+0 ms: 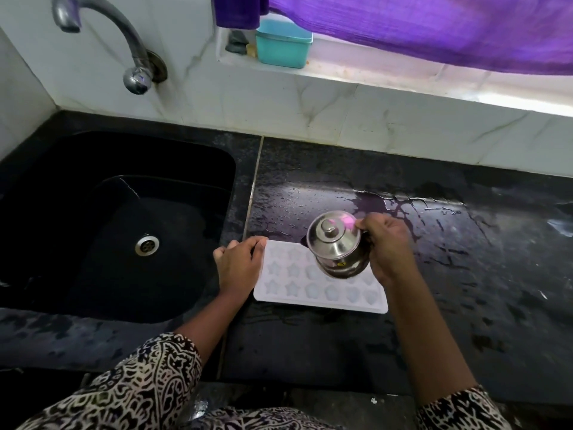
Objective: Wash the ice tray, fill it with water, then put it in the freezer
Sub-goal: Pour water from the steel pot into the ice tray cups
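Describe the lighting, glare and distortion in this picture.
Head view: daylight under the purple curtain blows out the window sill; glare streaks the wet countertop and tints the pot lid pink; the sink is dark; the wide lens curves the sill.

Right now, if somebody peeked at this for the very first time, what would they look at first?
Probably the shiny lidded steel pot, which the right hand holds over the white ice tray with star-shaped cups on the wet black counter. The left hand grips the tray's left edge. Next come the deep black sink on the left and the bright purple curtain at the top right.
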{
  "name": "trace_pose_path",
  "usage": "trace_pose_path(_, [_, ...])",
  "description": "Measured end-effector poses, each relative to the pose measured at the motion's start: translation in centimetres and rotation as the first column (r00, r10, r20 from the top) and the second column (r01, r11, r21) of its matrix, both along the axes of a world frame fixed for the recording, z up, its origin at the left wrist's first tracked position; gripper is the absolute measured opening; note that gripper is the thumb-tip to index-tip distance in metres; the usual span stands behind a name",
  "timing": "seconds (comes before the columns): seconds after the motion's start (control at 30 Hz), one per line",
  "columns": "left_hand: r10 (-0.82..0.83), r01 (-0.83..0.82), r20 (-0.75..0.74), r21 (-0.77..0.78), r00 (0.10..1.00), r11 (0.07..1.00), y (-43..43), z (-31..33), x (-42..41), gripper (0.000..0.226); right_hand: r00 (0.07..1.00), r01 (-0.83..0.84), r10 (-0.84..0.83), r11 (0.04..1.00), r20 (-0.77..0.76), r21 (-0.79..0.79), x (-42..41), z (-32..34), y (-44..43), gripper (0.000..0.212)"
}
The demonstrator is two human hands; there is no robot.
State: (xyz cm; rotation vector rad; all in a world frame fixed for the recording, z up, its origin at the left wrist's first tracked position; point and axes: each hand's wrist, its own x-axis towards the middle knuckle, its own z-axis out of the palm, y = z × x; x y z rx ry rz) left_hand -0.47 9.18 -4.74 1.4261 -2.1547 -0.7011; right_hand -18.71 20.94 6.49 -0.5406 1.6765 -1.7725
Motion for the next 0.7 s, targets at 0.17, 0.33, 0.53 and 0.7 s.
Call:
trace_pose_path(0.17, [-0.009,0.009,-0.009,0.001,1.000,1.000,0.0,0.0,0.1,0.028,0.994,-0.034,0.041,0.997,-0.101,0.073,1.9,-0.6,-1.2,0.038])
trace_pose_path(0.33, [-0.013,0.013,-0.002,0.006,1.000,1.000,-0.1,-0.1,0.1,0.028,0.971,-0.073,0.109,0.982,-0.213,0.172,2.5,-0.9,-1.9,0.026])
trace_pose_path(0.53, [-0.015,0.015,0.008,0.001,1.000,1.000,-0.3,-0.3,0.1,0.029,0.963,-0.046,0.095,0.981,-0.253,0.191,2.5,-0.5,-2.1,0.024])
trace_pose_path(0.7, [-0.012,0.012,0.002,-0.010,1.000,1.000,-0.2,-0.3,0.1,0.028,0.961,-0.038,0.088,0.981,-0.262,0.191,2.6,-0.1,-2.0,0.021])
